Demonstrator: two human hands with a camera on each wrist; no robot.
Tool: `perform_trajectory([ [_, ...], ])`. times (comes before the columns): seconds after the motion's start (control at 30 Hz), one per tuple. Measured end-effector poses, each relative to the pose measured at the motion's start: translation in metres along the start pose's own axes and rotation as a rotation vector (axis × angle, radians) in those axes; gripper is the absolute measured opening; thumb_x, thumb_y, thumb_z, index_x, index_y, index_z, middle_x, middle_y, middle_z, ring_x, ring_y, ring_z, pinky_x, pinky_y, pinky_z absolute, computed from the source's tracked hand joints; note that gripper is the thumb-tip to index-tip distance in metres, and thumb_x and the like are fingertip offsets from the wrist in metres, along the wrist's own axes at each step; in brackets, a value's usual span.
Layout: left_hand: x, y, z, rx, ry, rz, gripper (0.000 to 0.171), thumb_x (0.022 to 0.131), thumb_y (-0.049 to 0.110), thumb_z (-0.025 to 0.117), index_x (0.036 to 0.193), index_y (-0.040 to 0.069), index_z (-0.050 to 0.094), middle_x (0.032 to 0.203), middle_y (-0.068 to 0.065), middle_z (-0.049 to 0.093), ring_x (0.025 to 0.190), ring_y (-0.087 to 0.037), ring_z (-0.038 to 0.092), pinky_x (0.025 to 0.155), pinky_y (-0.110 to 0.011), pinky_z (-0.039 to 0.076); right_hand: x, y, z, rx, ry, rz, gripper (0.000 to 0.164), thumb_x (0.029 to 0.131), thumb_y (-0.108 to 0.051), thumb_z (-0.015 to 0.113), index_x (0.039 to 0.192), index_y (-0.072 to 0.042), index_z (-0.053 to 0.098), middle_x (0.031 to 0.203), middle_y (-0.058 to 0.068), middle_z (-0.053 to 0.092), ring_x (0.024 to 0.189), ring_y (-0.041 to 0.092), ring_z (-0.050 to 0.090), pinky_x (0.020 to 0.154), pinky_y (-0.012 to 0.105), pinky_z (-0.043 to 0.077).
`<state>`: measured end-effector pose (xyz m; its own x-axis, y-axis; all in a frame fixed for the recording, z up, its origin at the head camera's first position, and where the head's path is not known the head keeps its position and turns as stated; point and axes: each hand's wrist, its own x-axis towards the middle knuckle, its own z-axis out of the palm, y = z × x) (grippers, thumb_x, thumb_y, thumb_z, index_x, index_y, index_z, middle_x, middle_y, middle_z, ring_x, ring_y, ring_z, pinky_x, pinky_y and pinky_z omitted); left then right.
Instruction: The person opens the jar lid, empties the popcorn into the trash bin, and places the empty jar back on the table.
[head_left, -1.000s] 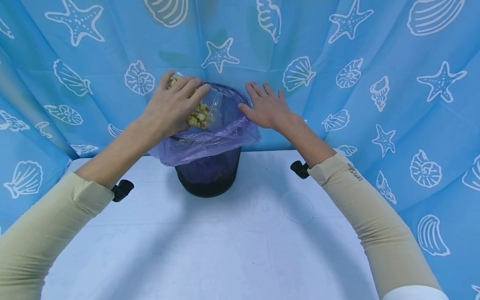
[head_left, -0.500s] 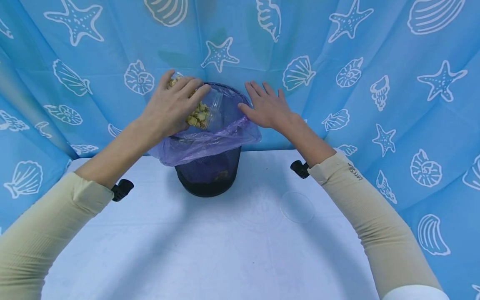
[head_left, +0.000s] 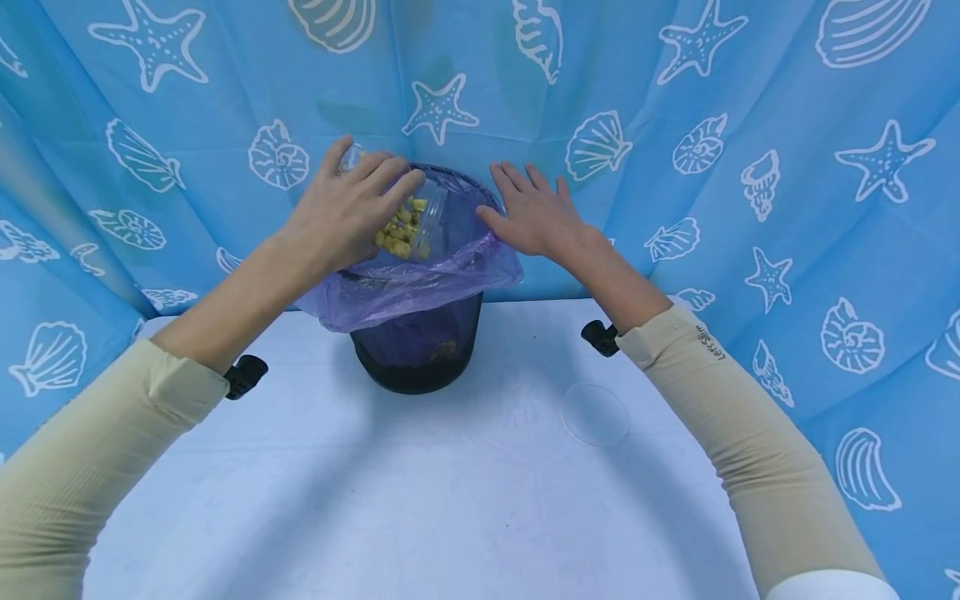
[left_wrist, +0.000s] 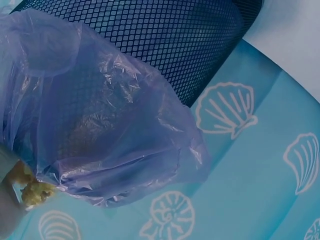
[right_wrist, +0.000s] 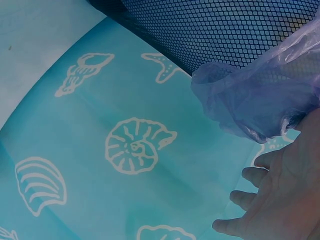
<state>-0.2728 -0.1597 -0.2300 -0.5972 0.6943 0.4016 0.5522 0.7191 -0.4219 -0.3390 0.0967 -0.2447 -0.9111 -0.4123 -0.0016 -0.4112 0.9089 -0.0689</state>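
Observation:
In the head view my left hand (head_left: 348, 204) grips a clear plastic tub (head_left: 431, 212), tipped on its side over the mouth of a black mesh bin (head_left: 420, 350). Yellow popcorn (head_left: 401, 233) lies inside the tub toward its lower end. A purple plastic bag (head_left: 397, 300) lines the bin and folds out over its rim. My right hand (head_left: 532, 212) lies with straight fingers against the bag at the rim's right side. The left wrist view catches bits of popcorn (left_wrist: 36, 192) beside the bag; most of the left hand is out of that frame.
A clear round lid (head_left: 595, 414) lies on the white table (head_left: 465, 500), right of the bin. Behind the bin hangs a blue curtain (head_left: 600, 50) with shells and starfish. A dim clump (head_left: 442, 352) shows through the mesh near the bin's bottom.
The popcorn has shifted inside the tub, and less shows at its upper end. A clump has appeared low in the bin. Both hands have barely moved.

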Motion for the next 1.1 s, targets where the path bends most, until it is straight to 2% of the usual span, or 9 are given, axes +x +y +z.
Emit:
perform_trajectory([
  [0.6, -0.0003, 0.0006, 0.0008, -0.016, -0.014, 0.006, 0.102, 0.059, 0.019, 0.098, 0.141, 0.002, 0.042, 0.139, -0.021, 0.049, 0.132, -0.038, 0.042, 0.114, -0.063, 0.018, -0.0002, 0.0003, -0.0003, 0.006, -0.003, -0.002, 0.073, 0.105, -0.054, 0.026, 0.161, -0.015, -0.003, 0.167, 0.007, -0.001, 0.151, 0.033, -0.005, 0.116, 0.062, -0.003],
  [1.1, 0.0004, 0.0012, 0.0021, 0.009, 0.012, 0.014, 0.103, 0.059, 0.020, 0.099, 0.142, 0.001, 0.042, 0.139, -0.022, 0.049, 0.132, -0.039, 0.043, 0.113, -0.062, 0.022, -0.0014, 0.0006, -0.0007, 0.015, -0.006, -0.010, 0.072, 0.106, -0.053, 0.025, 0.161, -0.016, -0.004, 0.167, 0.007, -0.001, 0.151, 0.032, -0.005, 0.116, 0.062, -0.003],
])
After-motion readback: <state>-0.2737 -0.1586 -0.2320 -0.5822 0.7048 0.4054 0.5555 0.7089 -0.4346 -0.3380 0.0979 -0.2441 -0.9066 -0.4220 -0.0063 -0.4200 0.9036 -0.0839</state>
